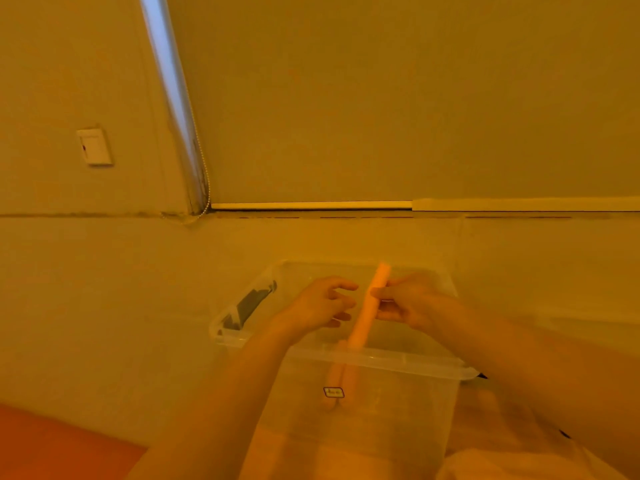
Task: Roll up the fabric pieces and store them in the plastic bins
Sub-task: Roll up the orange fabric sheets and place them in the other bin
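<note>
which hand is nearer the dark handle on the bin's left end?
Left. The left hand hovers inside the bin just right of the dark handle; the right hand is farther right, pinching the orange fabric roll.

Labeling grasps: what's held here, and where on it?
Right hand pinches the rolled fabric near its upper middle, over the bin. Left hand holds nothing.

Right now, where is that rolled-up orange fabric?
In the head view, the rolled orange fabric stands tilted over the open clear plastic bin, pinched by the right hand, with the left hand beside it.
</note>
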### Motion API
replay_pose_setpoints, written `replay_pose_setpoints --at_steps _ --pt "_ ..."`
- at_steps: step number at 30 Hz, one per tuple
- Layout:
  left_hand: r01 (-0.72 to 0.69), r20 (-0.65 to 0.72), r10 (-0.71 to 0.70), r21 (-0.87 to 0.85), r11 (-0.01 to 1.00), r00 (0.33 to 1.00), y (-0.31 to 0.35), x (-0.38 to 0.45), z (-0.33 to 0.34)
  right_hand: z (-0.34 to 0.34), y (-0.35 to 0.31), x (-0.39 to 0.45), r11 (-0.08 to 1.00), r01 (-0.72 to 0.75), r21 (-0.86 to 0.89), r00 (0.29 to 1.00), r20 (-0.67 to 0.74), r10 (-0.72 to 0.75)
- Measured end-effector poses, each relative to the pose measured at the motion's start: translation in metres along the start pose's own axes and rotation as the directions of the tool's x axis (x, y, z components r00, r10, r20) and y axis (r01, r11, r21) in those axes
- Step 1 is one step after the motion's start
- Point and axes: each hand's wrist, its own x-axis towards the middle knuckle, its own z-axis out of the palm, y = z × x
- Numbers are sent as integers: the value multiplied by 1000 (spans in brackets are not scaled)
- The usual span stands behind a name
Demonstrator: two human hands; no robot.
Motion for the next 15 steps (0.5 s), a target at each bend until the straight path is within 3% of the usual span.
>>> replay_pose_setpoints --at_steps 6,15 --pt "18 56 -30 199 980 998 -18 25 -18 8 15 38 979 -153 -138 987 18 157" --pt "22 39 -29 172 985 999 -40 53 -29 22 44 81 914 -247 -321 964 9 264"
